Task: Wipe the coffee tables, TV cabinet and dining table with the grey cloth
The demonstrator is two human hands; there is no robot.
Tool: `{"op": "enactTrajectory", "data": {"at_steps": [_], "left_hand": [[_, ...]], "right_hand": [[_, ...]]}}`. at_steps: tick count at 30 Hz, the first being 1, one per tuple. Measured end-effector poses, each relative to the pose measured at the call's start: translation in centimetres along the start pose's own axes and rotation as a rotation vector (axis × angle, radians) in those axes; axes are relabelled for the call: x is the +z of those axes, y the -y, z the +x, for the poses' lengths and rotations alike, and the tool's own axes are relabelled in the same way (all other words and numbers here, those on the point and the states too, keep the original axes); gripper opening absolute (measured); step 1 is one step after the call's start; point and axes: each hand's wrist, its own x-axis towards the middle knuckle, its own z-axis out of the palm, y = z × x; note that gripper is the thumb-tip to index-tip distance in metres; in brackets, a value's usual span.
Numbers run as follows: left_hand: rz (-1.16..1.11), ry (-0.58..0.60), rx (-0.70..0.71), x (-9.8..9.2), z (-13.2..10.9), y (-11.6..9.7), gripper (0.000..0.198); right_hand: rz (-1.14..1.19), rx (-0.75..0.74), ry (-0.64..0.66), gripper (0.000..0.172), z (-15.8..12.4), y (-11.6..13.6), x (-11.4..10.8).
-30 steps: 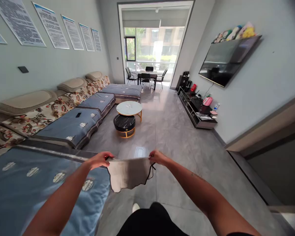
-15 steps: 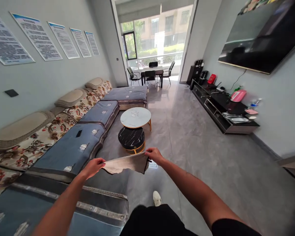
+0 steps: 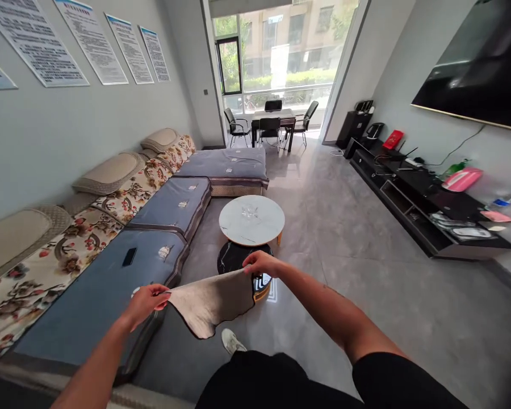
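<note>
A light beige cloth with a dark edge hangs stretched between my two hands. My left hand pinches its left upper corner, beside the sofa's edge. At the opposite upper corner, my right hand grips the cloth in front of the low black marble-look table. The lower edge of the cloth droops freely. Just beyond is a round white marble-look table with a clear glass object on it.
A blue-covered sofa with a dark phone-like object runs along the left. A black TV cabinet holding several items stands right. At the back are a dining table and chairs.
The view has moved forward, so the round tables and sofa appear nearer. The cloth hangs lower and more spread out, still held by both hands. One white shoe has shifted left in view.
</note>
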Motion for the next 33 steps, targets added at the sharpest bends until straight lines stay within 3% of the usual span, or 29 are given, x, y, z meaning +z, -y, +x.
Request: {"op": "enactTrajectory", "data": {"at_steps": [3,6,8,11,16,18,21,24,26,30,33], "left_hand": [[0.03,0.025,0.031,-5.0,8.6,-2.4,0.062],[0.04,0.011,0.079,-8.9,16.0,-5.3,0.056],[0.035,0.069,0.1,-10.8,20.5,-6.7,0.052],[0.098,0.158,0.088,-13.4,27.7,-7.0,0.043],[0.284,0.202,0.143,-18.0,42.9,-6.7,0.038],[0.385,0.219,0.155,-20.0,49.5,-8.0,0.039],[0.481,0.265,0.193,-22.2,58.6,-11.6,0.039],[0.5,0.334,0.232,-22.8,67.0,-16.2,0.042],[0.517,0.395,0.262,-22.2,72.3,-19.6,0.044],[0.607,0.507,0.416,-19.0,82.0,-26.9,0.045],[0.667,0.532,0.652,-16.0,88.3,-31.0,0.04]], "right_hand": [[-0.055,-0.011,-0.077,0.036,7.0,2.8,-0.2],[-0.081,-0.029,-0.187,0.029,12.9,4.7,-0.6],[-0.063,-0.033,-0.251,0.025,16.5,5.2,-1.0],[0.018,-0.013,-0.309,0.03,22.3,4.8,-1.6],[0.131,-0.015,-0.406,0.031,35.6,3.1,-2.5],[0.196,0.011,-0.489,0.032,41.1,3.5,-3.0],[0.244,0.072,-0.599,0.033,47.5,5.8,-4.7],[0.237,0.103,-0.697,0.03,51.1,8.8,-7.6],[0.231,0.113,-0.771,0.028,52.3,10.5,-9.9],[0.22,0.122,-0.964,0.028,53.4,12.5,-13.9],[0.204,0.095,-1.137,0.03,53.8,12.7,-15.1]]}}
